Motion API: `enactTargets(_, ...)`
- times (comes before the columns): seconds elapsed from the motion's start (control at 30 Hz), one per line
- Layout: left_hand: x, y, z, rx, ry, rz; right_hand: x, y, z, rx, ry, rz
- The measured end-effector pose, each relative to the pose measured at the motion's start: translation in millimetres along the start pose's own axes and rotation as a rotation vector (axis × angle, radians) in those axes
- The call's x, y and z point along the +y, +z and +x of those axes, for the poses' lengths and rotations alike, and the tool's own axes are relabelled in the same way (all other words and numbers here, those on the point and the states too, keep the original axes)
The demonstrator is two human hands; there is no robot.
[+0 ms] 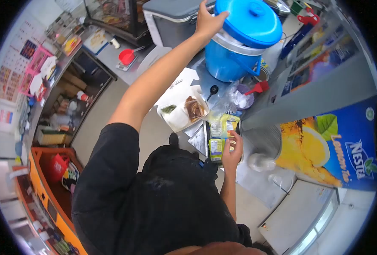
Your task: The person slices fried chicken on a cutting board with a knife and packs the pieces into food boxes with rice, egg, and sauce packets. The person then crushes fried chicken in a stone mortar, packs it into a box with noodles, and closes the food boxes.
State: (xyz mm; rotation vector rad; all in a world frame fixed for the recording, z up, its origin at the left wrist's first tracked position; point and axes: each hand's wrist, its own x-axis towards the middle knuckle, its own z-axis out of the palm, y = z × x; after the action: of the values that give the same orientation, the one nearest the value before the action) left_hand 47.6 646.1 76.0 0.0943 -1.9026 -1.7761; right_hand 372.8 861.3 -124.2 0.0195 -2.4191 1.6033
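Observation:
My left hand (209, 21) grips the edge of a blue round lid (256, 21). The lid sits tilted over a blue cooler bucket (224, 63) with a pale rim, and part of the rim shows beneath it. Lower down, my right hand (233, 151) is closed, its fingertips pinched at a yellow-green sachet (230, 123). Several such sachets lie in a dark tray (207, 142). Just left of the tray is an open white takeaway box (178, 121) with rice, brown meat and some greens. Between box and bucket rests a black spoon (213, 90).
A red scoop (258, 88) and clear plastic bags (227, 102) lie beside the bucket. A grey cool box (175, 29) stands behind my left hand. At right is a steel cabinet (263, 112) with a Nestea panel (341, 146). A red pan (127, 56) sits further left.

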Motion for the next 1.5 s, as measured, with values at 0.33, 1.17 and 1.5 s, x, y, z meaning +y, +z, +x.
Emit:
enactTargets(0.33, -93.2, -209.5, -217.9, 0.351, 0.186, 0.200, -8.0, 50.8, 7.8, -0.929, 0.005, 0.036)
enactTargets(1.17, -305.8, -750.2, -492.1, 0.461, -1.143, 0.473, -557.3, 461.4, -87.7, -1.467, -1.755, 0.612)
enactTargets(1.5, -431.5, -893.1, -514.1, 0.514, -1.208, 0.754, -612.5, 659.9, -30.0, -1.441, -1.873, 0.583)
